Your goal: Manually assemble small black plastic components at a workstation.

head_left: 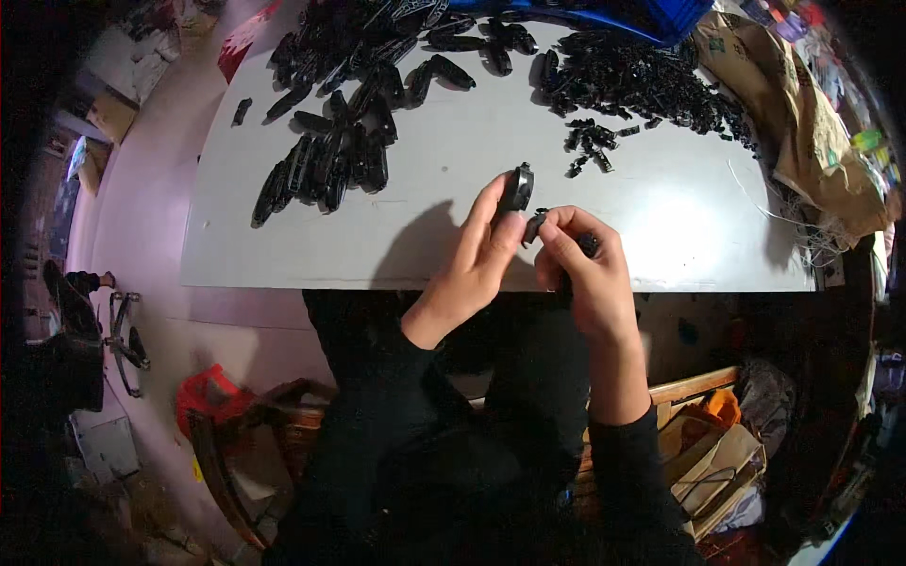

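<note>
A black oblong plastic casing (515, 189) is pinched between the thumb and fingers (491, 203) of the left hand (475, 264) and is held upright just above the near edge of the white bench (425, 198). Close beside it, a small black clip-like part (534, 226) is gripped at the fingertips of the right hand (585, 274), whose fingers are curled shut around it; the small part is brought right up to the lower end of the casing, though whether the two touch cannot be told. Both hands are held together over the front rim of the bench, the forearms being covered by black sleeves. Further out, to the left, a loose heap of long black casings (330, 160) is spread on the bench, and to the right a pile of small black parts (642, 85) is scattered. At the far edge a blue crate (661, 19) is seen, and brown paper bags (802, 123) are lying at the right end of the bench
</note>
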Available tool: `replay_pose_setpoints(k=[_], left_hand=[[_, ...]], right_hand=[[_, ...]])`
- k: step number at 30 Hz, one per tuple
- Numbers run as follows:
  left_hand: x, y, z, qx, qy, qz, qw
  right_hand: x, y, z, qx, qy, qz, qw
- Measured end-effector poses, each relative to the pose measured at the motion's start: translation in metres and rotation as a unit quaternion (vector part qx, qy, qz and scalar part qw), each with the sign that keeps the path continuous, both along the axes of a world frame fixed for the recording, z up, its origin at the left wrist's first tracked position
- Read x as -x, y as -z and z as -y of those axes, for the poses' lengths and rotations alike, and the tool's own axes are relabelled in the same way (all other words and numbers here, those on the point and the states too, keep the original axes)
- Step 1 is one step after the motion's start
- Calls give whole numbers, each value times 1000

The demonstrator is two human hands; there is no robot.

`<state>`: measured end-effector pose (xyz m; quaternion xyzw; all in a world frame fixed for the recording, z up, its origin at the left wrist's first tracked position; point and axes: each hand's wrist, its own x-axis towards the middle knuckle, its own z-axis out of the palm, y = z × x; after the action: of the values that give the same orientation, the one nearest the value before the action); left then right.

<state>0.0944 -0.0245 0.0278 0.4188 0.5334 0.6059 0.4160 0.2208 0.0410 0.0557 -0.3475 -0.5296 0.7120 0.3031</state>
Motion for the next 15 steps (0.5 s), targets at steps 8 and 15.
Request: replay_pose_setpoints(k=[8,15], left_hand=[[4,1,4,-96,26,-134,986],[2,-9,7,-76,90,-75,990]], right_hand=[[13,16,12,-68,59,-22,996],[3,13,4,-13,16,-37,999]])
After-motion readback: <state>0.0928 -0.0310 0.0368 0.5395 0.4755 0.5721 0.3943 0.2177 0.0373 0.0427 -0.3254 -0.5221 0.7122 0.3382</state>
